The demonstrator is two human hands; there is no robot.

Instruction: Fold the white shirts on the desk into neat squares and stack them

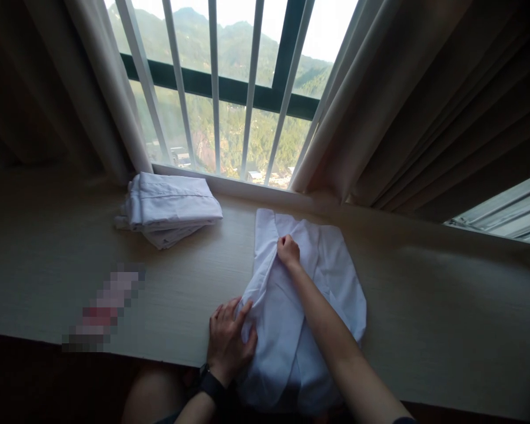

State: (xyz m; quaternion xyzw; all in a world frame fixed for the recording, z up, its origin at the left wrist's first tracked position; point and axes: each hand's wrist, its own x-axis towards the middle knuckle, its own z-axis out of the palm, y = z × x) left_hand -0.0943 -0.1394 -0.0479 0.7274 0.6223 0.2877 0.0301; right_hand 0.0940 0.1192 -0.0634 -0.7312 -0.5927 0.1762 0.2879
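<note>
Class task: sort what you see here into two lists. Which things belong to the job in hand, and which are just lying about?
In the job:
- White garment, under both hands
- Left hand, at its edge
- Right hand, pinching a fold
- Folded white cloth stack, probably: similar-looking fabric

Just about:
- Pixelated item, unidentifiable
- Curtain
- Window bars

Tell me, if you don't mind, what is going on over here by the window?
A person is handling a white cloth spread, with some creases, on the pale tabletop in front of the barred window. The right hand grips the fabric toward its far end, while the left hand, fingers spread, touches its left edge nearer the person. Off to the left, close to the window, lies a folded white pile, touched by neither hand.
</note>
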